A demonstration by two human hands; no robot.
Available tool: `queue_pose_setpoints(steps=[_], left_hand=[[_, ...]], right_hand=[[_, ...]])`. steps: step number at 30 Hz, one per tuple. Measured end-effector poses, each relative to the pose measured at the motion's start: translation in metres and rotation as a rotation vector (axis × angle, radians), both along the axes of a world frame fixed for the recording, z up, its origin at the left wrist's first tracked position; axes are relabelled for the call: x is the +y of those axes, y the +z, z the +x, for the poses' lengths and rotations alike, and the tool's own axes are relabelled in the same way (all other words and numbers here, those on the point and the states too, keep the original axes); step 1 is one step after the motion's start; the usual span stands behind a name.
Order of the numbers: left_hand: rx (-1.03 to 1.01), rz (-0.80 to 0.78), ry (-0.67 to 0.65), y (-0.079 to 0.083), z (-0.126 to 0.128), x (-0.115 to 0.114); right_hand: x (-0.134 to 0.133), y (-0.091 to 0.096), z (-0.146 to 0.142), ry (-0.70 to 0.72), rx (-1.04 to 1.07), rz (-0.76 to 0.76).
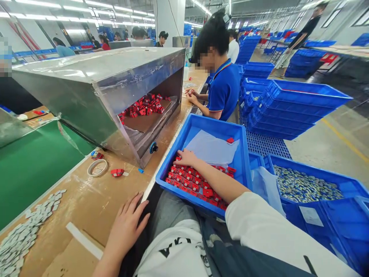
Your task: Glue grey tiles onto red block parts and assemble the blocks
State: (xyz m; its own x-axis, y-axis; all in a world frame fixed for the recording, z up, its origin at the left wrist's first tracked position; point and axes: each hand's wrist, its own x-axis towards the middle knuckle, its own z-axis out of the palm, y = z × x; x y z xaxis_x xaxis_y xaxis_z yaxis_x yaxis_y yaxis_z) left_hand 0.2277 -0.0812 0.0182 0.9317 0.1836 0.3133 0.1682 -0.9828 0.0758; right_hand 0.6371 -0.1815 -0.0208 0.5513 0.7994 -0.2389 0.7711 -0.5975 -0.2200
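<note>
My right hand point(187, 158) reaches into a blue plastic tray point(245, 154) beside the bench. Its fingers close around a small red plastic part point(178, 157) at the left end of the rows. Many similar red parts point(188, 177) lie in neat rows in the near half of the tray, several with a pale patch on top. A translucent plastic sheet point(206, 144) covers the far half, with one loose red part point(230, 141) near its right corner. My left hand point(128, 221) rests on the bench's edge, fingers spread, holding nothing.
A metal box point(138, 80) with a heap of red parts point(147, 105) stands on the bench point(83, 200). Near it lie a tape roll point(97, 167), a red part point(117, 172) and grey flat pieces point(37, 223). A co-worker in blue point(221, 90) sits ahead; stacked blue crates point(282, 111) are right.
</note>
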Motion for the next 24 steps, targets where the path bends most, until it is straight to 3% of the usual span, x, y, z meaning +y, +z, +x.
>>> queue_pose_setpoints(steps=[6,12,19,24], left_hand=[[-0.041,0.066,-0.017,-0.003,-0.001,0.0],[-0.057,0.06,-0.012,-0.007,-0.004,-0.002],[-0.062,0.074,0.003,-0.016,-0.006,0.0],[-0.106,0.174,-0.035,-0.016,-0.005,0.003]], right_hand=[[-0.003,0.011,-0.025,0.117,-0.022,-0.058],[-0.008,0.007,-0.045,0.118,-0.1,-0.039],[-0.007,0.005,-0.023,0.068,-0.149,0.005],[-0.006,0.001,-0.009,0.111,-0.174,0.028]])
